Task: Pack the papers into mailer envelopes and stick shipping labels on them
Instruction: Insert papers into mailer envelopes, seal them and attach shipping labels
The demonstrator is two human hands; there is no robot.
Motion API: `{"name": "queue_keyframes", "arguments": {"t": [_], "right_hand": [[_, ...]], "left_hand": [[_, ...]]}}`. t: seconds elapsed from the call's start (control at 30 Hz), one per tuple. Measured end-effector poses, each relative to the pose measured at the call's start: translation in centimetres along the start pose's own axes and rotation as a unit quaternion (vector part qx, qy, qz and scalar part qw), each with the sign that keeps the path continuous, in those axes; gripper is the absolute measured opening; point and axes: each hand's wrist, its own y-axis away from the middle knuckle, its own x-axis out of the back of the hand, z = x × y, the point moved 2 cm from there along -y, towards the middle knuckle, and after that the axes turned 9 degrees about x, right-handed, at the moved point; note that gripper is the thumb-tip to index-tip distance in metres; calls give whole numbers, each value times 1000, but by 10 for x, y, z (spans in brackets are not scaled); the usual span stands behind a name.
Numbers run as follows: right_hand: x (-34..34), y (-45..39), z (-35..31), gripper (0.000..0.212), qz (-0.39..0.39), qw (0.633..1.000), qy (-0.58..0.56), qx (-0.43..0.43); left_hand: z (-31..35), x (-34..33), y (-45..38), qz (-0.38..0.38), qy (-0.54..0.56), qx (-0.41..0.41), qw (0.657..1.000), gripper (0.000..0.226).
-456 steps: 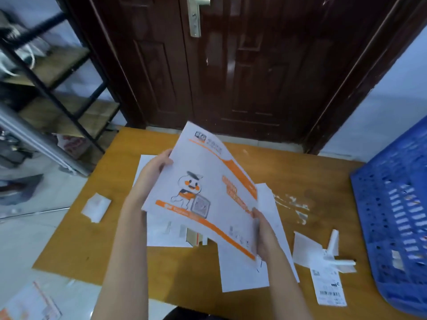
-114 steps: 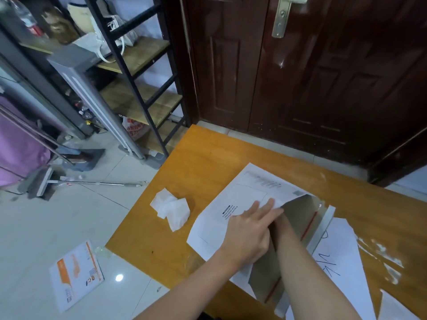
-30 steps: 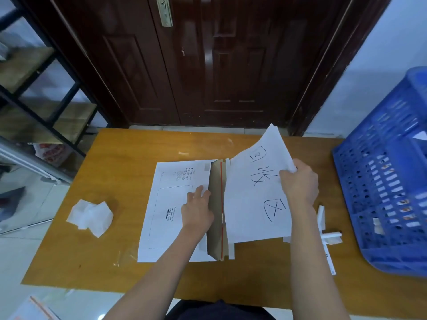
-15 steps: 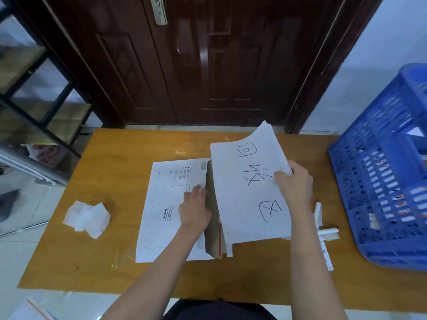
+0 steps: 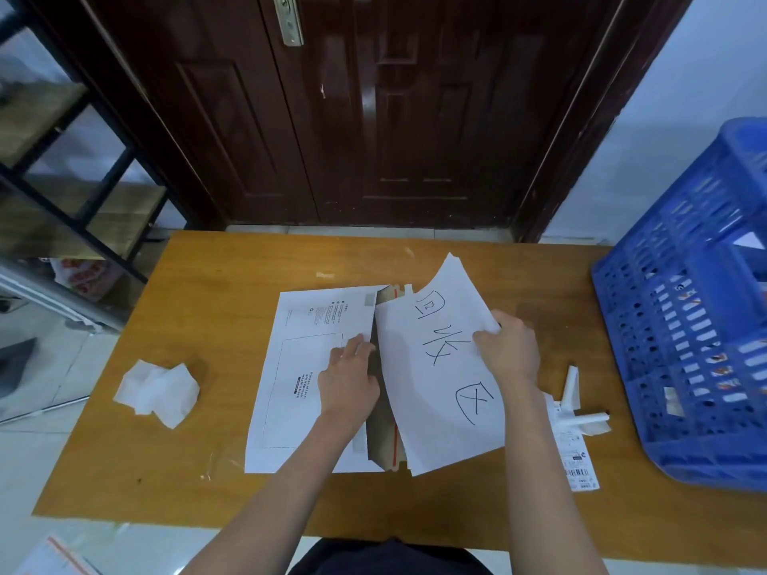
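A white mailer envelope [image 5: 305, 359] lies flat on the wooden table [image 5: 216, 483], its open mouth along its right edge showing a brown inside with a red strip. My left hand [image 5: 348, 381] holds that edge up, fingers tucked into the opening. My right hand [image 5: 507, 350] grips the right side of a white paper sheet [image 5: 431, 367] with black handwritten characters. The sheet's left edge meets the envelope mouth. A shipping label [image 5: 575, 458] with a barcode lies at the right, by peeled backing strips [image 5: 575, 402].
A blue plastic crate [image 5: 697, 334] stands on the table's right end. A crumpled white tissue [image 5: 157, 392] lies at the left. A dark wooden door is behind the table and a metal shelf rack [image 5: 83, 188] at the left. Another mailer lies on the floor at bottom left.
My right hand has brought the handwritten sheet down and leftward until its left edge reaches the envelope mouth. My left hand has kept hold of the opening.
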Motion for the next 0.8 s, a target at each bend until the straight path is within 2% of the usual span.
{"name": "queue_keyframes", "arguments": {"t": [0.17, 0.6, 0.8], "right_hand": [[-3, -1, -6, 19, -21, 1000, -16, -9], [-22, 0, -18, 19, -58, 998, -29, 11], [-21, 2, -18, 21, -25, 999, -34, 8]], "left_hand": [[0, 0, 7, 13, -5, -8, 1000, 43], [5, 8, 13, 5, 18, -37, 999, 52], [0, 8, 11, 12, 40, -44, 998, 52]]}}
